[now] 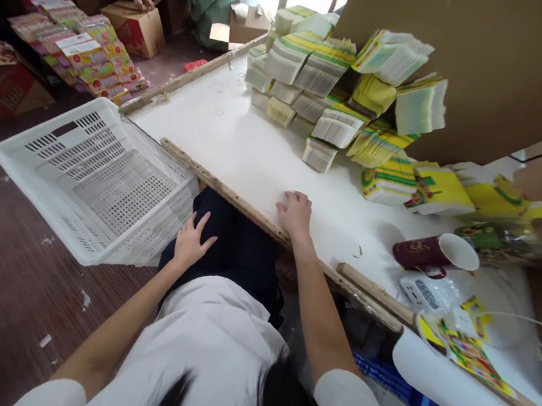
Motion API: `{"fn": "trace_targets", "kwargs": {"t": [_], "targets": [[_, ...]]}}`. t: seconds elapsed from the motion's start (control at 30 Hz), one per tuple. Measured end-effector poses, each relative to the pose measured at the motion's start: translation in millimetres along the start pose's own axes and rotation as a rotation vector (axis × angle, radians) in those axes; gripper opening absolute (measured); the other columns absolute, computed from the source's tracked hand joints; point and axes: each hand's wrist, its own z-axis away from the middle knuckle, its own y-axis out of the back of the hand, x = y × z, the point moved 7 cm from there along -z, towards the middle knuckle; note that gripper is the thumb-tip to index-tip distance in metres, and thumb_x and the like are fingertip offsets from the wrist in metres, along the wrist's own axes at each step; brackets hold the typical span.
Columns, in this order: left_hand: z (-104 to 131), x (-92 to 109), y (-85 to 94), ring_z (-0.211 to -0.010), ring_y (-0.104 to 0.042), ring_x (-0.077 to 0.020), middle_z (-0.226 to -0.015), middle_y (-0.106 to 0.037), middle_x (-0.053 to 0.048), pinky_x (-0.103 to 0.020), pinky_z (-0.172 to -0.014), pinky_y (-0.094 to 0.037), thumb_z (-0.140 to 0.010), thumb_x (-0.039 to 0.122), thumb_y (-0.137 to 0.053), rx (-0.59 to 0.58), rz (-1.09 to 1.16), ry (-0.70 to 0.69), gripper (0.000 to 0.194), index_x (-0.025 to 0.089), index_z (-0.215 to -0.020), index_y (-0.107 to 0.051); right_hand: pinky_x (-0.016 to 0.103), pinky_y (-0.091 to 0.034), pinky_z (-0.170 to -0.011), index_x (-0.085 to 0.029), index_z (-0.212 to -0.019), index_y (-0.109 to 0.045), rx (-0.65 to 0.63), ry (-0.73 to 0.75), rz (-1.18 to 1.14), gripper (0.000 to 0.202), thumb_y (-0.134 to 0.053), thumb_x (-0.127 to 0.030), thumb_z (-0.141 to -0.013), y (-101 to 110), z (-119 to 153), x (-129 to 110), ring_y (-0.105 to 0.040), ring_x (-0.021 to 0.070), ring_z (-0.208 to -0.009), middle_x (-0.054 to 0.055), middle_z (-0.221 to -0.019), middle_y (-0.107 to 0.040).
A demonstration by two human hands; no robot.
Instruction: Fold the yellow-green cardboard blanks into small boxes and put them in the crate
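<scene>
Our left hand (190, 243): fingers spread apart over our thigh (241, 235), near the crate (122, 190). Our right hand (295, 217): on the table (198, 108), just past the wood edge (232, 199), fingers slightly curled, not clamped. Crate's just beside the table, on our left. Yellow-green packs (326, 67) we see stacked across the table, well apart from both hands; mug (414, 251) off to the right. Further out, a co-worker's hands (145, 4) are on a carton (141, 33), pink packs (95, 58) piled near it.
</scene>
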Motion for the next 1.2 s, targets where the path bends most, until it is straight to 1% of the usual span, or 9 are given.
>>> {"fn": "trace_targets", "kwargs": {"t": [0.27, 0.4, 0.53, 0.67, 0.77, 0.87, 1.03, 1.1, 1.2], "targets": [[-0.9, 5.1, 1.4, -0.135, -0.047, -0.0392, -0.151, -0.04, -0.021, -0.052, -0.104, -0.047, -0.092, 0.053, -0.059, 0.038, 0.016, -0.046, 0.072, 0.024, -0.154, -0.037, 0.054, -0.039, -0.108, -0.013, -0.128, -0.062, -0.001, -0.011, -0.002, 0.045, -0.058, -0.03, -0.087, 3.0, 0.1, -4.9, -0.045, 0.036, -0.125, 0.021, -0.137, -0.05], [2.4, 4.5, 7.6, -0.136, -0.046, -0.0387, -0.148, -0.04, -0.022, -0.053, -0.106, -0.046, -0.091, 0.049, -0.061, 0.134, 0.065, -0.086, 0.069, 0.018, -0.15, -0.041, 0.054, -0.039, -0.108, -0.012, -0.129, -0.062, -0.011, -0.024, -0.017, 0.045, -0.058, -0.03, -0.088, 4.2, -0.4, -5.8, -0.044, 0.0371, -0.126, 0.022, -0.139, -0.049], [8.2, 8.3, 17.9, -0.13, -0.047, -0.0357, -0.134, -0.048, -0.021, -0.052, -0.109, -0.043, -0.093, 0.04, -0.06, 0.287, 0.072, -0.187, 0.042, 0.014, -0.126, -0.062, 0.055, -0.04, -0.107, -0.014, -0.127, -0.063, -0.003, -0.026, -0.048, 0.043, -0.059, -0.029, -0.086, 4.7, -0.1, -6.2, -0.045, 0.0368, -0.127, 0.021, -0.138, -0.05], [9.9, 11.0, 18.1, -0.114, -0.055, -0.0326, -0.115, -0.054, -0.015, -0.051, -0.101, -0.048, -0.094, 0.035, -0.06, 0.301, 0.028, -0.216, 0.019, 0.019, -0.095, -0.07, 0.053, -0.042, -0.108, -0.016, -0.123, -0.064, 0.024, 0.005, -0.096, 0.042, -0.061, -0.027, -0.083, 9.6, 1.1, -9.2, -0.052, 0.0334, -0.123, 0.018, -0.13, -0.057], [8.5, 13.7, 15.4, -0.111, -0.057, -0.0307, -0.115, -0.056, -0.014, -0.049, -0.097, -0.05, -0.094, 0.03, -0.058, 0.296, 0.038, -0.249, 0.016, 0.021, -0.086, -0.068, 0.047, -0.049, -0.102, -0.017, -0.122, -0.064, 0.06, 0.058, -0.138, 0.04, -0.059, -0.027, -0.084, 31.1, -9.3, -14.2, -0.06, 0.0288, -0.113, 0.015, -0.121, -0.062], [3.2, 18.5, 11.7, -0.115, -0.057, -0.0312, -0.12, -0.058, -0.014, -0.05, -0.097, -0.051, -0.093, 0.026, -0.059, 0.299, 0.057, -0.292, 0.013, 0.022, -0.083, -0.066, 0.046, -0.049, -0.102, -0.015, -0.126, -0.06, 0.154, 0.117, -0.154, 0.043, -0.057, -0.031, -0.087, 79.2, -40.3, -21.4, -0.06, 0.0285, -0.113, 0.016, -0.121, -0.063], [-14.5, 34.8, 5.6, -0.123, -0.057, -0.0313, -0.127, -0.061, -0.013, -0.052, -0.102, -0.053, -0.09, 0.023, -0.057, 0.283, 0.095, -0.4, 0.009, 0.024, -0.082, -0.062, 0.049, -0.041, -0.11, -0.016, -0.137, -0.053, 0.33, 0.235, -0.108, 0.05, -0.056, -0.033, -0.089, 167.3, -120.6, -47.7, -0.051, 0.0311, -0.126, 0.017, -0.132, -0.057], [-22.2, 39.8, 4.4, -0.124, -0.058, -0.0309, -0.128, -0.062, -0.013, -0.052, -0.103, -0.053, -0.088, 0.021, -0.057, 0.272, 0.104, -0.421, 0.009, 0.025, -0.082, -0.062, 0.049, -0.04, -0.111, -0.017, -0.137, -0.053, 0.333, 0.296, -0.065, 0.051, -0.058, -0.031, -0.088, 179.2, -153.2, -62.7, -0.05, 0.0308, -0.126, 0.017, -0.131, -0.057], [-31.1, 40.9, 5.4, -0.124, -0.059, -0.0319, -0.128, -0.064, -0.013, -0.054, -0.101, -0.055, -0.086, 0.021, -0.057, 0.265, 0.095, -0.415, 0.009, 0.026, -0.079, -0.06, 0.047, -0.04, -0.11, -0.013, -0.137, -0.051, 0.273, 0.317, -0.013, 0.054, -0.062, -0.028, -0.086, 170.3, -199.4, -79.0, -0.049, 0.031, -0.126, 0.019, -0.13, -0.055]]}}
